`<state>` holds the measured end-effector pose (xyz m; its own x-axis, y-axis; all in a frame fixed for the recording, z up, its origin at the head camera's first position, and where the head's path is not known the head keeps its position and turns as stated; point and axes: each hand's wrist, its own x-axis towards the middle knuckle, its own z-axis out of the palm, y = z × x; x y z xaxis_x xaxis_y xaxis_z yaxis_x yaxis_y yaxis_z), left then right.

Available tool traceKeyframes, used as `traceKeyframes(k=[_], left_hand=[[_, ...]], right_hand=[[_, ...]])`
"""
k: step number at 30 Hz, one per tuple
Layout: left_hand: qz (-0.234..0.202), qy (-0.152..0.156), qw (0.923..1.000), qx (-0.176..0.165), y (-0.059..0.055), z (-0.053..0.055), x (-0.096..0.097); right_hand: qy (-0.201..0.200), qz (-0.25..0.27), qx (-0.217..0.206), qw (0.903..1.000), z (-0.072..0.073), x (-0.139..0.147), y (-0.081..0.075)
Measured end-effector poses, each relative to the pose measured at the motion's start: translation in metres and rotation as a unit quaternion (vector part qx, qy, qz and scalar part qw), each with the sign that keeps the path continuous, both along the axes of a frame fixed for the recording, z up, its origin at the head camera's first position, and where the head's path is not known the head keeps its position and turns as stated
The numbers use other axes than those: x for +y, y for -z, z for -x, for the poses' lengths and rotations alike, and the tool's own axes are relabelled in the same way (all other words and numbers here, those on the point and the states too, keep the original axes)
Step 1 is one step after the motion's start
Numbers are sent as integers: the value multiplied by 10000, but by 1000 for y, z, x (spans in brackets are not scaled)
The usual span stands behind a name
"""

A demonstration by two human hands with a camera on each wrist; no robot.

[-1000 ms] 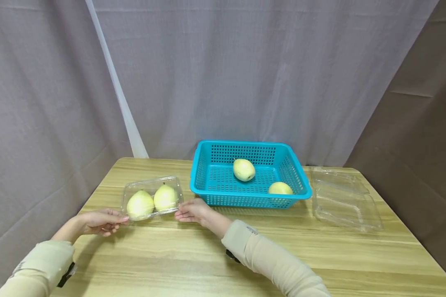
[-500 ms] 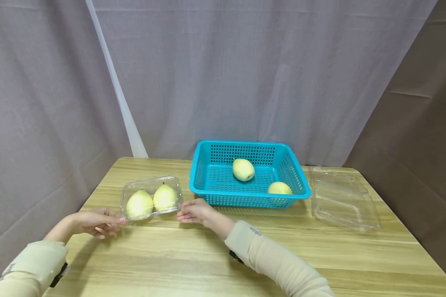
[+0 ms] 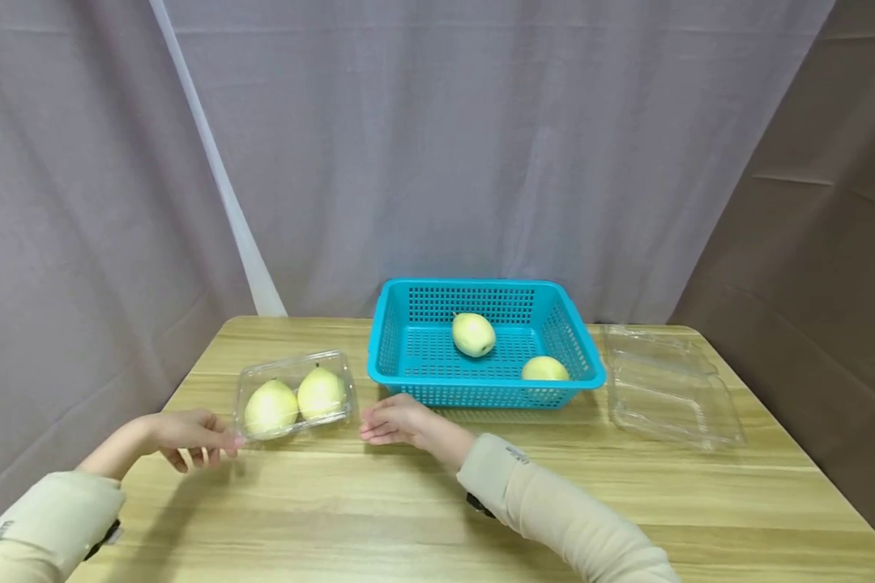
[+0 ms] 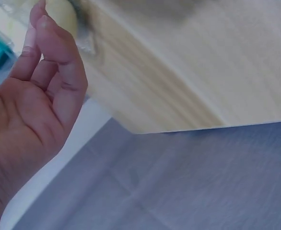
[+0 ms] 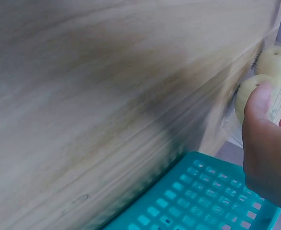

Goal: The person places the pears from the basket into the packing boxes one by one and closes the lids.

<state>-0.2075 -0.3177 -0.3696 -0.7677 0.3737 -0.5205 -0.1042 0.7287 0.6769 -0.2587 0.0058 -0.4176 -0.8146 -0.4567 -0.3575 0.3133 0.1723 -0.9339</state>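
Note:
A transparent plastic clamshell box [image 3: 253, 374] with two pale yellow-green pears [image 3: 271, 409] inside lies on the left of the table, its lid down over them. At its near left corner is my left hand [image 3: 189, 437], thumb and fingertips right at the edge, fingers loosely bent. In the left wrist view the left hand [image 4: 32, 105] shows its palm, with part of a pear beyond the fingertips. My right hand [image 3: 411, 424] hovers just right of the box with a visible gap, fingers relaxed and holding nothing. The right wrist view shows its thumb [image 5: 258, 103] overlapping the boxed pears.
A blue perforated basket [image 3: 481, 384] stands at the back centre, holding a pear [image 3: 473, 334] in its middle and another pear [image 3: 544, 369] near its front right. Right of it lies a second transparent clamshell [image 3: 674, 397], unfolded. Grey curtains surround the wooden table [image 3: 437, 502].
My right hand has drawn away from the box to the right. My left hand has eased slightly left and its fingers have loosened at the corner. The box keeps its place on the table.

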Motion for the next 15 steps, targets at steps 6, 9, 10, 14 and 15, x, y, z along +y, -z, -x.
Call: traceKeyframes(k=[6,9,10,14,15], left_hand=[[303,56,9995,76,-18,3,13],[326,94,9994,72,-24,7,21],[345,102,9993,87,-27,8,24],[382,195,9988,230,-44,16,42],[394,230,9985,302,-49,18,47]], right_hand=[[-103,-106,20,9999,-2,9,-6],[-122,-130,0,9998,-1,13,-5],[-123,-142,-5,9998,-2,14,-5],[-202,-171,-9,9996,-5,18,-5],[-223,-175,-13,9996,-6,19,-6]])
